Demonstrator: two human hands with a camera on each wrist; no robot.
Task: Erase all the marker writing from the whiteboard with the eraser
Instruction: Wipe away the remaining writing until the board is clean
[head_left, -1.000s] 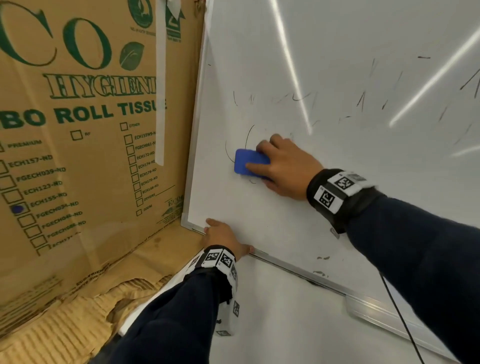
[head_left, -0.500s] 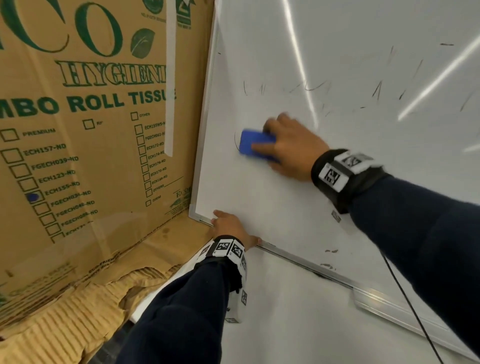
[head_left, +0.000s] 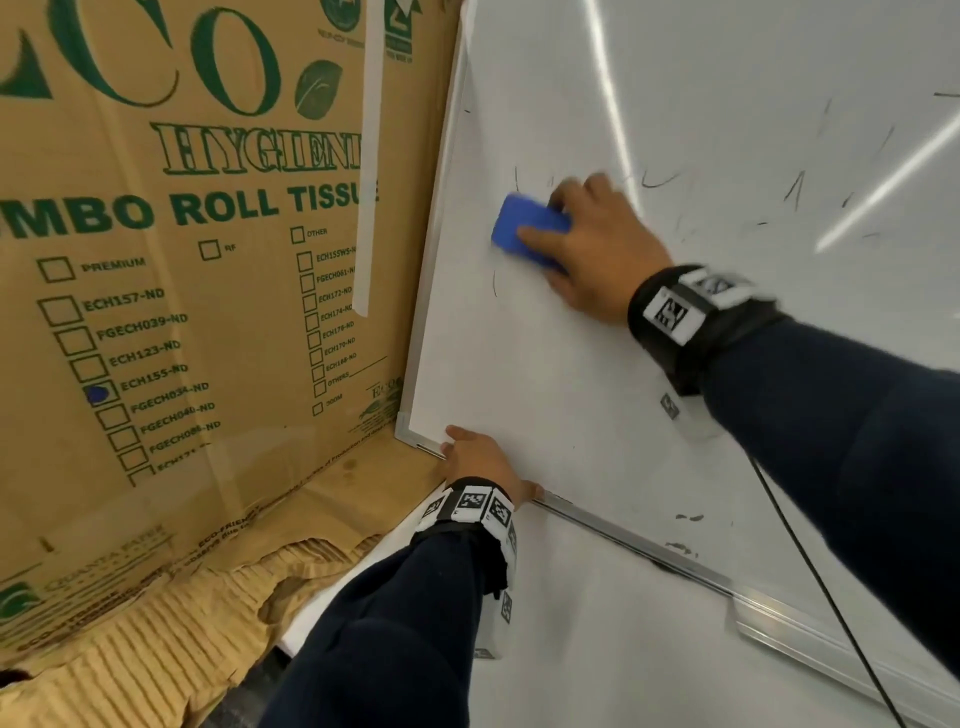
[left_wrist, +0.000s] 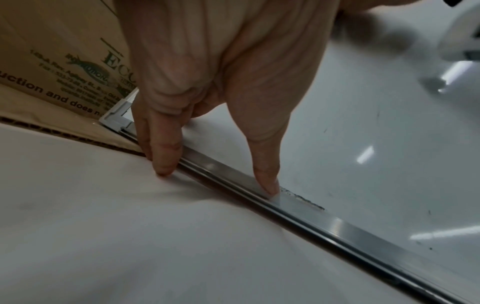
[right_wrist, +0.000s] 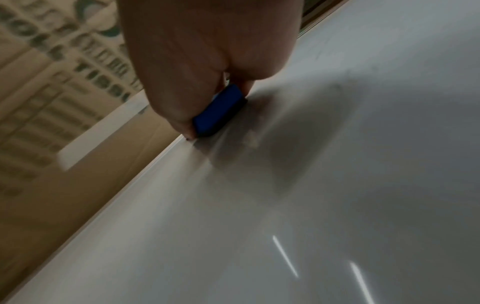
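Two wrist views add what the head view lacks; the left one shows the left hand (left_wrist: 223, 67) with straight fingers (left_wrist: 267, 181) pressing the metal frame (left_wrist: 337, 224) at the whiteboard's (head_left: 571, 364) bottom edge, beside the cardboard box (head_left: 182, 312); the right one shows the right hand (right_wrist: 207, 51) clamped on the blue eraser (right_wrist: 221, 111), flat against the board. From the head view the eraser (head_left: 524, 231) lies near the board's left edge, long axis slanting down to the right, among stray marker strokes (head_left: 657, 181).
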